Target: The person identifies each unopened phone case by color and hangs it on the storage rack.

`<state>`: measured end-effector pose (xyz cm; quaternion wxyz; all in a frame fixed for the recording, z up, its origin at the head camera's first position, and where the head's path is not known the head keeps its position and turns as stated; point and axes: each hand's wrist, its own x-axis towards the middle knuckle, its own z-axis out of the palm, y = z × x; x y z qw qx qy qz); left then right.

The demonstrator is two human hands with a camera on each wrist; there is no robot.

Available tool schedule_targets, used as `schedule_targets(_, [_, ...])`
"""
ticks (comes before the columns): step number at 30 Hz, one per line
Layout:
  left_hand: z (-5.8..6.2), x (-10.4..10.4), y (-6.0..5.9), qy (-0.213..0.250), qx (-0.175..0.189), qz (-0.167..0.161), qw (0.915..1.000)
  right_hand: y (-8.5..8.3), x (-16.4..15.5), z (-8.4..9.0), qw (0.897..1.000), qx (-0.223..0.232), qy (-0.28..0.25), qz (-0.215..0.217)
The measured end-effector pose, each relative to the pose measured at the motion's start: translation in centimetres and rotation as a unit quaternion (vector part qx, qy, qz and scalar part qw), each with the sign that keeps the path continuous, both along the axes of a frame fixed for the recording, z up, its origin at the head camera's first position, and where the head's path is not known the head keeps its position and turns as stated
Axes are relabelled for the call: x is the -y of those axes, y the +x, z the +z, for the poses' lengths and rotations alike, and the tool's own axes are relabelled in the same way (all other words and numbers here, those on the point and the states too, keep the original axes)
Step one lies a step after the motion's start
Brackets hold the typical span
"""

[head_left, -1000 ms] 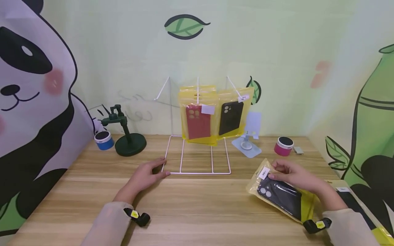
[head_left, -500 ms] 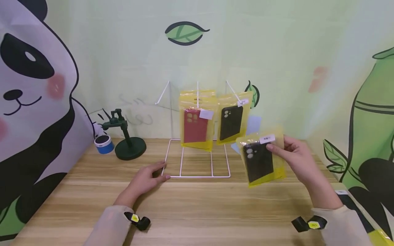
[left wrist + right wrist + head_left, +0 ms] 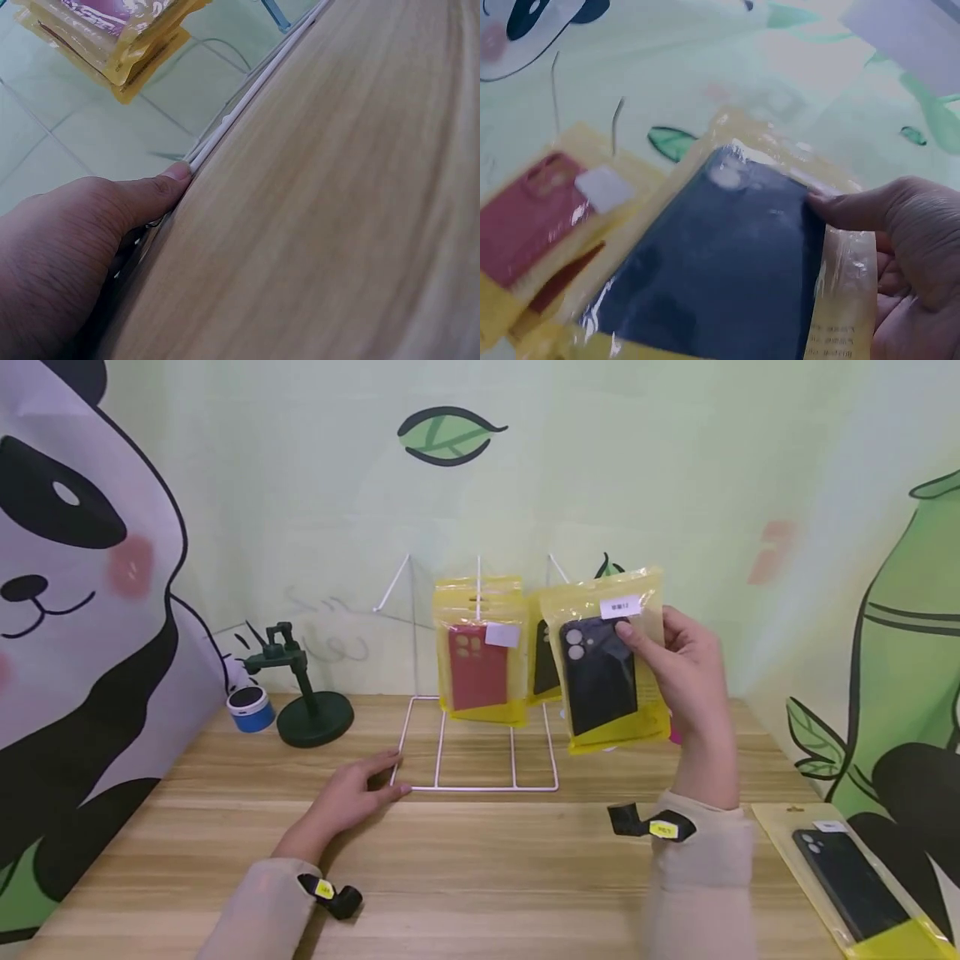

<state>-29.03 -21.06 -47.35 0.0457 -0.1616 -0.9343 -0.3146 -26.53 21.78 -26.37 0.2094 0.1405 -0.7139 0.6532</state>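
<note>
On the wooden tabletop (image 3: 480,877), at about 10 o'clock, a small blue speaker (image 3: 250,707) sits beside a dark green stand (image 3: 303,693). The left hand (image 3: 352,793) lies flat with its fingers straight, its grip holding nothing, touching the near left corner of the white wire rack (image 3: 480,752). A red phone case pack (image 3: 480,652) hangs in the rack's middle. The right hand (image 3: 686,672) is up in the air at 1 o'clock, its grip pinched on a yellow pack with a dark phone case (image 3: 603,664) (held upright, just before the rack's right hook). Another dark case pack (image 3: 855,881) lies flat at 4 o'clock.
</note>
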Motion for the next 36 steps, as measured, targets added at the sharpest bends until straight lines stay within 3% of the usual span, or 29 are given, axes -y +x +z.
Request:
schedule_targets(4, [-0.2, -0.2, 0.0, 0.001, 0.001, 0.0, 1.0, -0.9, -0.5, -0.6, 0.999, 0.028, 0.032, -0.01])
schedule_targets(13, [-0.5, 0.1, 0.2, -0.005, 0.0, 0.0, 1.0, -2.2, -0.6, -2.0, 0.998, 0.053, 0.043, -0.014])
schedule_targets(21, [-0.2, -0.1, 0.2, -0.002, 0.002, 0.0, 1.0, -1.9, -0.6, -1.6, 0.998, 0.056, 0.007, 0.011])
schedule_targets(28, [-0.4, -0.1, 0.1, -0.003, 0.002, -0.002, 1.0, -2.9, -0.3, -2.4, 0.996, 0.064, 0.047, -0.038])
schedule_targets(36, [-0.2, -0.2, 0.0, -0.002, 0.0, 0.001, 1.0, -5.0, 0.9, -3.7, 0.995, 0.043, 0.054, -0.07])
